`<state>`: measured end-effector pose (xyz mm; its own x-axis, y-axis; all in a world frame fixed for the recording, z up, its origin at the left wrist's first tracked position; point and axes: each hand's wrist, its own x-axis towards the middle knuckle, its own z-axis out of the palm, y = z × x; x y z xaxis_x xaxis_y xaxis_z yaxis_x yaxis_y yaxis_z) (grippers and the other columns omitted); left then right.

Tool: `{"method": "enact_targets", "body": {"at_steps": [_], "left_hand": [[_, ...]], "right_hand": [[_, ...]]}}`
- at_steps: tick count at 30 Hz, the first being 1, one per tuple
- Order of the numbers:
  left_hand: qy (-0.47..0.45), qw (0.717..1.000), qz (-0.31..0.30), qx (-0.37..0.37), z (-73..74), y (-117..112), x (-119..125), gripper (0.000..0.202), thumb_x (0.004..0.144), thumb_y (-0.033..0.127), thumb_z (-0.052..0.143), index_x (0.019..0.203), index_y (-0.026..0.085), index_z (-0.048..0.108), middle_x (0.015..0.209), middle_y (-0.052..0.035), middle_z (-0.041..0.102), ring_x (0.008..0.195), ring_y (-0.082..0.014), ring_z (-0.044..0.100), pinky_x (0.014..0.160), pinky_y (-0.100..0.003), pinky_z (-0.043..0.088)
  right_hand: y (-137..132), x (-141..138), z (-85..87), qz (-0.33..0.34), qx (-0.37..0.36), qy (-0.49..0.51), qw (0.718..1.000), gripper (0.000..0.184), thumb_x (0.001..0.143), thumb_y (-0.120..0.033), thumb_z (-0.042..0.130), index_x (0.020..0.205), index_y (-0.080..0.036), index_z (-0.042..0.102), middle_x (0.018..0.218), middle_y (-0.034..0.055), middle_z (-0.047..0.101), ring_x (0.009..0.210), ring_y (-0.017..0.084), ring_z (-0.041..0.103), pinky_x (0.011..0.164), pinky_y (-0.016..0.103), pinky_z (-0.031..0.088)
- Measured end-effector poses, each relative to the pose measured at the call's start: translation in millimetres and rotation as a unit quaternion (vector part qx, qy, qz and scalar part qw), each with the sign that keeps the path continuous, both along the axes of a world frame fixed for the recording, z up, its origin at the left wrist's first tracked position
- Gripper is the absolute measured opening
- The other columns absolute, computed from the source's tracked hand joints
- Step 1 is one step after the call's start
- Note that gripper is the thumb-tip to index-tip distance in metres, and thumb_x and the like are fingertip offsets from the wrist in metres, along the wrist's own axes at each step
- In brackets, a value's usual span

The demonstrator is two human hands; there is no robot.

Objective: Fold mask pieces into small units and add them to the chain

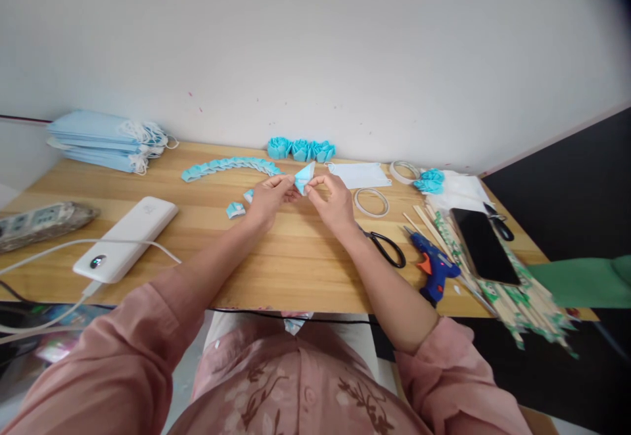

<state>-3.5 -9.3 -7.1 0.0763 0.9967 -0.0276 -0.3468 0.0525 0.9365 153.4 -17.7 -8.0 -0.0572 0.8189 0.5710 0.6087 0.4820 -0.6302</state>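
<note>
Over the middle of the table I hold a small folded blue-and-white piece of mask fabric (304,175) between both hands. My left hand (271,197) pinches its left side, fingers closed. On the lower right edge, the thumb and fingertips of my right hand (332,200) are closed in a pinch. Two small folded blue pieces (236,209) lie left of my left hand, one partly hidden behind it. Behind that hand curves a row of folded blue pieces (229,166). Three blue fabric flowers (301,150) stand against the wall, and a flat face mask (359,175) lies right of them.
A stack of face masks (98,136) and a white power bank (127,238) with cable are on the left. To the right lie tape rolls (371,203), black-handled scissors (388,250), a blue glue gun (434,265), a phone (484,246), wrapped chopsticks (522,303) and another blue flower (430,181).
</note>
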Motion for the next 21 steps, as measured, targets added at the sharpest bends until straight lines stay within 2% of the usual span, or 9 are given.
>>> {"method": "enact_targets", "body": {"at_steps": [4, 7, 13, 21], "left_hand": [[-0.002, 1.000, 0.014, 0.008, -1.0, -1.2, 2.3, 0.028, 0.070, 0.040, 0.076, 0.076, 0.014, 0.066, 0.068, 0.0003, 0.065, 0.064, -0.0107, 0.062, 0.068, -0.025, 0.051], [0.001, 1.000, 0.014, 0.013, -1.3, -2.3, 3.0, 0.028, 0.070, 0.040, 0.076, 0.077, 0.015, 0.066, 0.071, 0.0015, 0.064, 0.066, -0.0107, 0.061, 0.071, -0.026, 0.053], [0.014, 1.000, -0.013, 0.012, -0.6, -3.5, 2.2, 0.031, 0.071, 0.043, 0.075, 0.078, 0.014, 0.067, 0.071, -0.0031, 0.069, 0.068, -0.0133, 0.065, 0.071, -0.027, 0.051], [0.016, 1.000, -0.002, -0.015, 1.5, -3.5, 2.6, 0.025, 0.069, 0.036, 0.075, 0.075, 0.012, 0.068, 0.071, -0.0063, 0.071, 0.061, -0.0134, 0.064, 0.065, -0.027, 0.051]], "right_hand": [[-3.4, -2.0, 1.6, 0.009, -0.010, 0.008, 1.000, 0.018, 0.081, -0.039, 0.068, 0.088, -0.025, 0.061, 0.096, 0.0030, 0.071, 0.095, 0.022, 0.063, 0.090, 0.037, 0.046], [-4.4, -3.8, 1.6, 0.014, -0.012, 0.013, 1.000, 0.021, 0.080, -0.042, 0.069, 0.087, -0.024, 0.059, 0.095, 0.0032, 0.070, 0.094, 0.022, 0.063, 0.089, 0.037, 0.046], [-0.4, -4.8, -1.9, 0.000, -0.004, 0.011, 1.000, 0.008, 0.083, -0.030, 0.062, 0.078, -0.025, 0.057, 0.090, 0.0023, 0.070, 0.092, 0.021, 0.063, 0.088, 0.036, 0.046], [-0.8, -2.5, 0.4, 0.000, -0.048, 0.070, 0.996, 0.009, 0.084, -0.032, 0.059, 0.079, -0.024, 0.059, 0.088, 0.0007, 0.071, 0.087, 0.019, 0.064, 0.085, 0.033, 0.048]]}}
